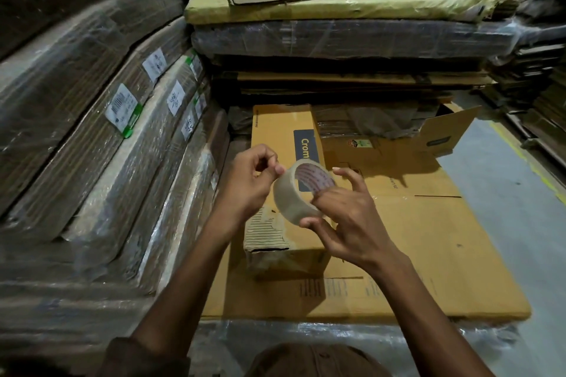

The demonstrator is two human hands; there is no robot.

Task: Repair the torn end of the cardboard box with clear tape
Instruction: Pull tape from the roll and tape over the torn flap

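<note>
Fingers of the right hand (346,217) go through and around the roll of clear tape (298,193), one finger inside the core and the thumb pressing the outer band from below, so this hand holds the roll firmly above the box. The left hand (254,177) has its fingertips pressed together at the upper left edge of the roll, and it seems to pinch or pick at the loose end of the tape (the end itself is too thin and clear to see, so I cannot tell if it is already lifted). No strip is drawn out yet, and I judge the task is only at its beginning: the tape must be pulled, laid over the damage and pressed down. The cardboard box (284,144) lies directly under the hands, long and narrow, with a dark blue printed label on its top. Its torn end (266,231) is the near one, where the smooth brown outer paper is peeled off and the ribbed corrugated layer shows, rough and pale, with a dark gap under the edge. The box rests on a flattened cardboard sheet (428,254), matte and yellow-brown. Bundles of flat cardboard wrapped in shiny plastic film (101,162) stand at the left and behind.
</note>
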